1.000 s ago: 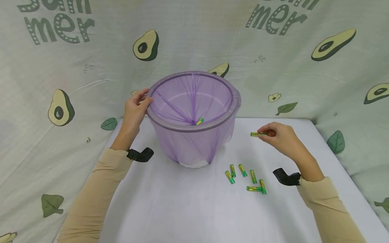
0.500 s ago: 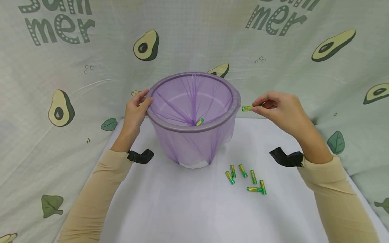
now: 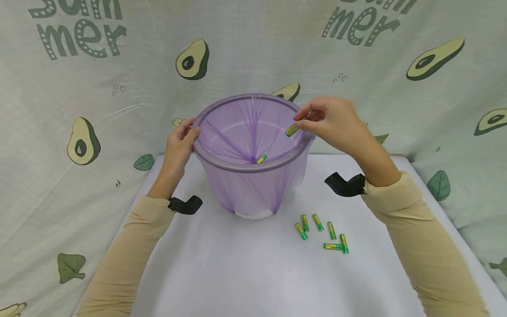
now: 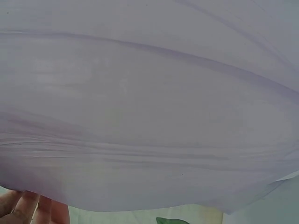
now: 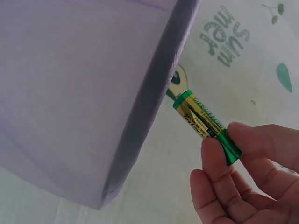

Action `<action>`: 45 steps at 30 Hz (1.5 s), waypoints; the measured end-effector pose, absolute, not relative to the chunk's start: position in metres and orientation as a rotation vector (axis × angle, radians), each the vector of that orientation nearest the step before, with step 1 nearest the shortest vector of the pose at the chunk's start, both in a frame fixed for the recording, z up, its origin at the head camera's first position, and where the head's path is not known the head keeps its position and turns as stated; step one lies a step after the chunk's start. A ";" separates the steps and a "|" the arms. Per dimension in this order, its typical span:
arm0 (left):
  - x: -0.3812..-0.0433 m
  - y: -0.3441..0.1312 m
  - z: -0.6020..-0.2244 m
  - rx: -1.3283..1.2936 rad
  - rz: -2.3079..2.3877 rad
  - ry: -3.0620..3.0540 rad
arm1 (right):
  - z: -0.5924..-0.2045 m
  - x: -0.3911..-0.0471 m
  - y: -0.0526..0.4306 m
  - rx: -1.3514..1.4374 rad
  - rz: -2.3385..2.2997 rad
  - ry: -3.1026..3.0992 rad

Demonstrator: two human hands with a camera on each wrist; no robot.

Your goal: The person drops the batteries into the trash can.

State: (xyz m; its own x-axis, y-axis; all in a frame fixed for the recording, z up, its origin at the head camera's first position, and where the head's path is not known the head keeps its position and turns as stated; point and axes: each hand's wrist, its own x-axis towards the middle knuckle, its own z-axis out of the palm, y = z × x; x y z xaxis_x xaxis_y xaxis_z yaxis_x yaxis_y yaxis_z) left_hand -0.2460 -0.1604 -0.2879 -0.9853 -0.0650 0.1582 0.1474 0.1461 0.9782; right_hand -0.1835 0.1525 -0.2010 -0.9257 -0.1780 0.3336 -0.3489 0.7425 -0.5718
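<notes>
A bin [image 3: 253, 187] lined with a thin purple bag stands on the table, its grey-purple rim uppermost. My left hand [image 3: 179, 143] grips the left side of that rim, thumb on top; in the left wrist view its fingers [image 4: 44, 210] show below the bin's wall. Between thumb and fingertips my right hand [image 3: 332, 121] pinches a green and gold battery [image 5: 203, 119] by one end. In the head view this battery overlaps the bin's opening near the right rim. Another battery [image 3: 261, 159] lies inside on the bag.
Several loose batteries [image 3: 331, 230] lie on the white table [image 3: 237, 268] right of the bin, two of them touching. A cloth printed with avocados [image 3: 192, 60] hangs behind and at both sides.
My right hand has carried its battery up and left, from above the table at right to the bin's right rim. The left hand keeps its hold on the rim.
</notes>
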 end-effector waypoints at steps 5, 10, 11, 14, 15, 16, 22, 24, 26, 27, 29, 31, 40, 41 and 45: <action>-0.246 -0.160 -0.289 -0.093 -1.942 -2.249 | -0.197 -0.194 0.135 0.502 0.862 -2.763; -0.247 -0.158 -0.289 -0.113 -1.950 -2.238 | -0.195 -0.206 0.117 0.575 0.771 -2.841; -0.247 -0.158 -0.289 -0.118 -1.950 -2.237 | -0.194 -0.209 0.114 0.588 0.758 -2.852; -0.248 -0.157 -0.289 -0.126 -1.948 -2.232 | -0.191 -0.220 0.105 0.617 0.724 -2.878; -0.248 -0.157 -0.289 -0.130 -1.945 -2.232 | -0.189 -0.223 0.102 0.621 0.719 -2.892; -0.248 -0.157 -0.289 -0.131 -1.947 -2.231 | -0.187 -0.228 0.100 0.622 0.720 -2.912; -0.247 -0.156 -0.290 -0.136 -1.929 -2.255 | -0.174 -0.247 0.085 0.680 0.662 -3.034; -0.248 -0.157 -0.291 -0.137 -1.924 -2.255 | -0.168 -0.250 0.083 0.711 0.661 -3.053; -0.248 -0.157 -0.290 -0.136 -1.923 -2.253 | -0.162 -0.251 0.083 0.713 0.709 -3.061; -0.248 -0.157 -0.290 -0.138 -1.922 -2.254 | -0.159 -0.252 0.084 0.700 0.738 -3.059; -0.248 -0.157 -0.290 -0.141 -1.922 -2.255 | -0.155 -0.251 0.087 0.668 0.776 -3.050; -0.247 -0.157 -0.289 -0.142 -1.927 -2.251 | -0.154 -0.251 0.089 0.658 0.775 -3.035; -0.247 -0.161 -0.290 -0.139 -1.926 -2.244 | -0.155 -0.244 0.101 0.623 0.842 -3.014; -0.247 -0.161 -0.290 -0.137 -1.921 -2.246 | -0.154 -0.241 0.104 0.620 0.847 -3.006; -0.247 -0.163 -0.289 -0.137 -1.926 -2.243 | -0.155 -0.227 0.119 0.625 0.854 -2.955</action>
